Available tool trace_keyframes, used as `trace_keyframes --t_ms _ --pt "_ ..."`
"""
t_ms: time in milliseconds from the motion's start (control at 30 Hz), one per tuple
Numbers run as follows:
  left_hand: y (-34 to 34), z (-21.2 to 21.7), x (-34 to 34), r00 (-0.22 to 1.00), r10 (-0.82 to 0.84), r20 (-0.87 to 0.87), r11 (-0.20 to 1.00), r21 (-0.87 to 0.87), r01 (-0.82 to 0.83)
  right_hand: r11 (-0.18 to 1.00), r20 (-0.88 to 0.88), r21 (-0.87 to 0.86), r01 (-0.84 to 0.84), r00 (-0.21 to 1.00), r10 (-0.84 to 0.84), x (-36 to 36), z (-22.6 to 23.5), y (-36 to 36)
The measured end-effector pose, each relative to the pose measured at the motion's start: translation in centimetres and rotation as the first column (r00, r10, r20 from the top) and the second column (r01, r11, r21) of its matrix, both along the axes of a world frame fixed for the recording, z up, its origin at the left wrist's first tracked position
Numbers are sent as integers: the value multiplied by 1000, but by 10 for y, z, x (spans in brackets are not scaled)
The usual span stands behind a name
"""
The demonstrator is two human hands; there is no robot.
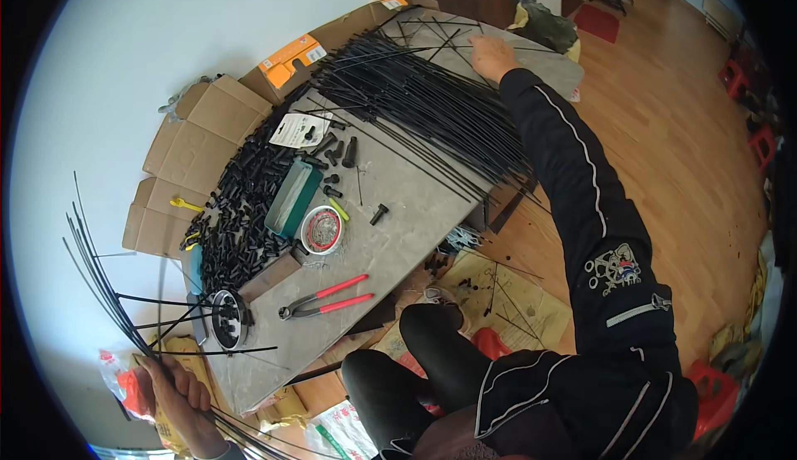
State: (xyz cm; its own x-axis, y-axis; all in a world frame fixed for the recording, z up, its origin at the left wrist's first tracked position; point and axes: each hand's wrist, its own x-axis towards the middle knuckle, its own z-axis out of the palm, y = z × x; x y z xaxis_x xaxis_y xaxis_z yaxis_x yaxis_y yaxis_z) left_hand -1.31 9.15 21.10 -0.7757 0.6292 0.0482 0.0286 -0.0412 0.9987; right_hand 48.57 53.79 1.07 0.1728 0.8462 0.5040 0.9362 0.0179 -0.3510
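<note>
Gripping a bundle of black rods (100,273), left hand (178,398); right hand (491,55) spread on rod pile (415,99).

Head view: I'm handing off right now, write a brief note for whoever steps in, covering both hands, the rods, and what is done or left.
Left hand: closed on a bundle of thin black rods, held off the table's left edge, rods fanning upward.
Right hand: arm stretched out, fingers spread on the big pile of black rods at the far end of the grey table; no firm grip visible.
Nearby: red-handled pliers, heap of small black caps, green case.
Done: one bundle gathered. Left: most rods are on the table.
</note>
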Motion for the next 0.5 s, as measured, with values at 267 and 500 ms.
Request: trace_keyframes --t_ms 267,500 --pt "8 -5 -21 958 -275 81 910 343 232 983 333 -170 71 943 -11 -3 7 15" --pt "24 -11 -23 789 -614 28 724 418 549 935 127 255 -245 967 219 -53 88 -16"
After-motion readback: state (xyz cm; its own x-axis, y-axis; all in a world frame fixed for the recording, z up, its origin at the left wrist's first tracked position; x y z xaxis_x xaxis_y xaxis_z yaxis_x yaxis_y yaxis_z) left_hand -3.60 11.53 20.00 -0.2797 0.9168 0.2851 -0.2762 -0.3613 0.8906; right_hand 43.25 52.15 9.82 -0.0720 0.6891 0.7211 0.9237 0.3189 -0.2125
